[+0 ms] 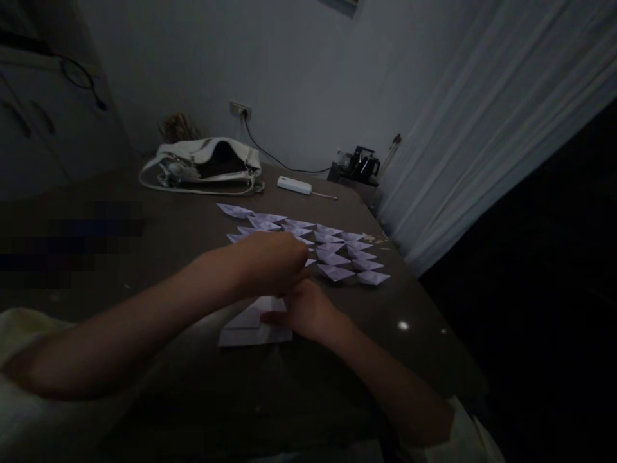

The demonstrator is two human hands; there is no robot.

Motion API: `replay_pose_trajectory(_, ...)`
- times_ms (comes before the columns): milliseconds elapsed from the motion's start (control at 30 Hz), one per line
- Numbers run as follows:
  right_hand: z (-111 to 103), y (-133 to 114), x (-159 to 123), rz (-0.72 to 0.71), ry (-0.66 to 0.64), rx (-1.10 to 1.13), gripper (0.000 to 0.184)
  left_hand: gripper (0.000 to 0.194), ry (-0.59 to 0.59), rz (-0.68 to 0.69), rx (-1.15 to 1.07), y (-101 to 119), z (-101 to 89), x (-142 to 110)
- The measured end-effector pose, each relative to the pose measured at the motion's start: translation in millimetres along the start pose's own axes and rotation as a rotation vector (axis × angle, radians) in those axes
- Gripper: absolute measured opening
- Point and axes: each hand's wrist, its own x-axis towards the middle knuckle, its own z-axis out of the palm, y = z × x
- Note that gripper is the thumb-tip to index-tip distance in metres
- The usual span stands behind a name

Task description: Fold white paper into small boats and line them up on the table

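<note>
A partly folded piece of white paper (pixel 241 335) lies on the brown table close to me, with a slanted edge and a flat strip along its bottom. My right hand (pixel 308 310) grips its right side, the thumb stretched across the top face. Curled over the upper part of the same paper is my left hand (pixel 274 257), closed, its fingertips mostly hidden and meeting the fingers of my right hand. Just beyond both hands stand several folded paper boats (pixel 335 272) in rows; my left hand and forearm cover some of them.
At the back of the table (pixel 183 218) lies a white handbag (pixel 209 167) with its strap looped forward. To its right is a white power strip or bank (pixel 294 186) with a short cable. A dark kettle (pixel 366 166) stands beyond, near the white curtain (pixel 434 161).
</note>
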Motion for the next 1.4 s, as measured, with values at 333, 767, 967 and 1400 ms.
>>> replay_pose_trajectory(333, -18, -26, -11, 0.128, -0.067, -0.259, 0.041, 0.024, -0.126, 0.136, -0.067, -54, 78.2, -39)
replay_pose_trajectory(767, -7, -15, -10, 0.208, -0.035, -0.09, 0.034, 0.026, 0.539, 0.304, -0.071, -64, 151.7, -67)
replay_pose_trajectory(967, -5, -10, -6, 0.199, -0.009, -0.003, 0.024, 0.042, 0.653, 0.308, -0.127, -62, 152.9, -62)
replay_pose_trajectory(1400, 12, -5, 4, 0.201, 0.125, 0.31, 0.009, 0.034, 0.643, 0.295, -0.064, -64, 154.6, -68)
